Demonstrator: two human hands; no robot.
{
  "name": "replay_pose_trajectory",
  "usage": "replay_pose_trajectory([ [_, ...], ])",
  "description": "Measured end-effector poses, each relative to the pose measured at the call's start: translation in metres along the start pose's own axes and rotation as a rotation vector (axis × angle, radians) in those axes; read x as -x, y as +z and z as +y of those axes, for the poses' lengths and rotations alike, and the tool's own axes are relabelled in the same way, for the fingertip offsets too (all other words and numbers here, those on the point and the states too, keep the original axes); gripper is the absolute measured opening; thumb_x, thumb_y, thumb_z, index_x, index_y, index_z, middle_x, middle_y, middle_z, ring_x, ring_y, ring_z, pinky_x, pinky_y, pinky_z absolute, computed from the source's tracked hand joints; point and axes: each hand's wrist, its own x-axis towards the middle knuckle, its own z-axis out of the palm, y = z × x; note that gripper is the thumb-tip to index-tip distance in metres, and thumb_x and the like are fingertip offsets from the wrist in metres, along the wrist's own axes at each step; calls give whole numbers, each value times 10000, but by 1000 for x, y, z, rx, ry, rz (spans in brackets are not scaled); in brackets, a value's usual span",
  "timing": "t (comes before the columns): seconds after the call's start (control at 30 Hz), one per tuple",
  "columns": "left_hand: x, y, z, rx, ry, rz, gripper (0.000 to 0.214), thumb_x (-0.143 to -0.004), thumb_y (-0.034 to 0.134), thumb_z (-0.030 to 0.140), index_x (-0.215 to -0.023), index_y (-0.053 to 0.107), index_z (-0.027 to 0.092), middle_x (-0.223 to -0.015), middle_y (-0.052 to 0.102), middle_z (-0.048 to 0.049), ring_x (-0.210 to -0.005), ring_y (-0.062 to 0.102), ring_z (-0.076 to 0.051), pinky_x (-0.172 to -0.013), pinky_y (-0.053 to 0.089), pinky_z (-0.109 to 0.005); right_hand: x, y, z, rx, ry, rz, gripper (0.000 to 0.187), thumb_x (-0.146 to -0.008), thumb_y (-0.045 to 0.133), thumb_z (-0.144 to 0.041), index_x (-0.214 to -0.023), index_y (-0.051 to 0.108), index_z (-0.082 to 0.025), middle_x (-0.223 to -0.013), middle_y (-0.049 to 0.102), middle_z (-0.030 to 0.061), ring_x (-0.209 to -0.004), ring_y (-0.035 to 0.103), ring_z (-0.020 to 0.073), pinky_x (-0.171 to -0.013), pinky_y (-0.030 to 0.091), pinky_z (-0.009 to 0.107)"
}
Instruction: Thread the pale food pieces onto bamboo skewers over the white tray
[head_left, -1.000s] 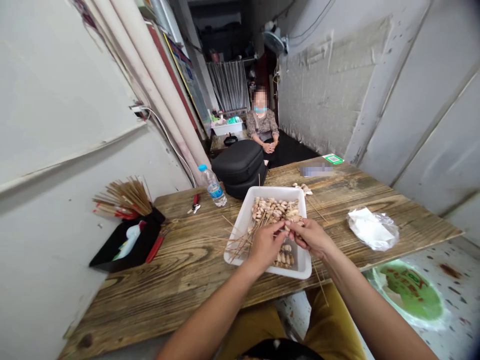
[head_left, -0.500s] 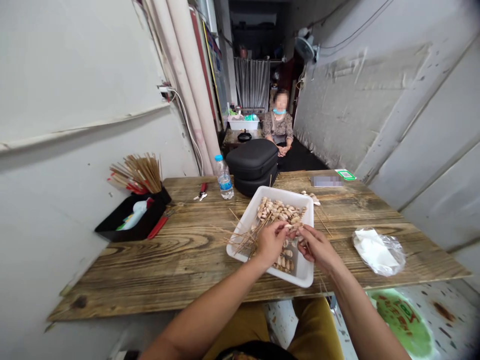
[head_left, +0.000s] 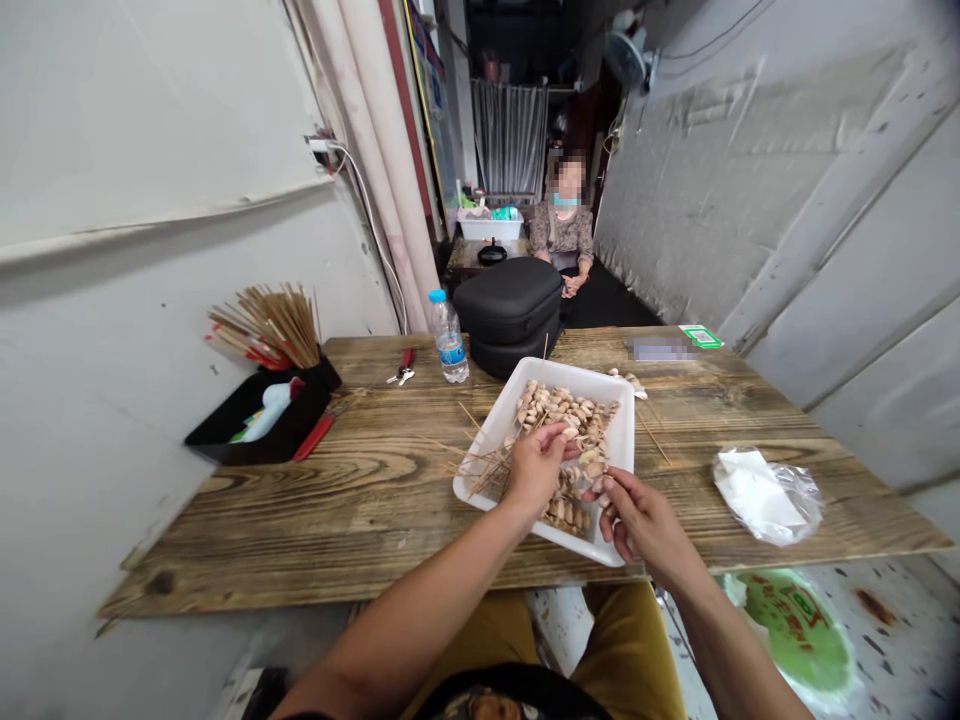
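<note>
A white plastic tray (head_left: 491, 425) on the wooden table holds many pale brown pieces that look like garlic cloves (head_left: 551, 400), several of them threaded in rows on thin wooden skewers (head_left: 487, 465). Over the tray, my left hand (head_left: 534, 470) is closed in a pinch, with one pale clove (head_left: 571, 434) at its fingertips. My right hand (head_left: 641, 515) is closed lower down, at the tray's right edge. Its thumb and fingertips grip a clove (head_left: 604, 497); more cloves lie between the two hands. Whether a skewer runs through them is hidden.
Left of the tray stand a water bottle (head_left: 451, 345), keys (head_left: 403, 368) and a black box (head_left: 247, 455) beside bundled skewers (head_left: 289, 325). Black cases (head_left: 510, 310) sit behind it. A plastic bag with tissues (head_left: 765, 495) lies right. Beyond the table, a person (head_left: 562, 235) sits.
My hands have moved apart: the right one is lower and further right, the left slightly higher. The view has tilted down a little.
</note>
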Motion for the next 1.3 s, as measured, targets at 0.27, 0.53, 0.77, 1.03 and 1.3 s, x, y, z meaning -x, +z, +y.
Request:
replay_pose_trajectory([
  [0.27, 3, 0, 6, -14, -11, -1, 197, -779, 607, 178, -960, 670, 135, -753, 701, -32, -683, 659, -133, -691, 566, -276, -3, 4, -4, 13, 26, 23, 462, -715, 586, -546, -1008, 535, -192, -733, 643, 29, -309, 367, 54, -255, 239, 191],
  [0.53, 2, 0, 5, -14, -11, -2, 221, -769, 624, 207, -973, 666, 133, -768, 697, -34, -670, 648, -130, -688, 554, -275, -5, 2, -3, 38, 26, -10, 417, -746, 550, -568, -944, 538, -202, -531, 549, -35, -280, 302, 53, -252, 173, 182],
  [0.77, 2, 0, 6, -17, -9, -1, 201, -773, 607, 178, -963, 652, 132, -788, 696, -33, -653, 636, -110, -688, 548, -258, -4, 2, -4, 61, 33, -12, 378, -760, 533, -556, -892, 532, -202, -467, 491, -49, -280, 295, 60, -258, 184, 183],
  [1.03, 4, -1, 10, -87, 2, -5, 294, -787, 586, 188, -1067, 670, 151, -958, 713, -59, -696, 644, -121, -675, 547, -255, -4, 2, -6, 56, 29, -27, 407, -750, 547, -572, -915, 561, -200, -437, 470, -56, -275, 291, 64, -259, 164, 187],
  [1.3, 2, -1, 8, -93, 18, -52, 213, -757, 550, 110, -945, 645, 141, -887, 709, -53, -763, 654, -132, -679, 520, -233, -4, 2, -5, 65, 23, -35, 434, -728, 547, -597, -888, 544, -194, -459, 501, -48, -274, 277, 55, -259, 167, 185],
])
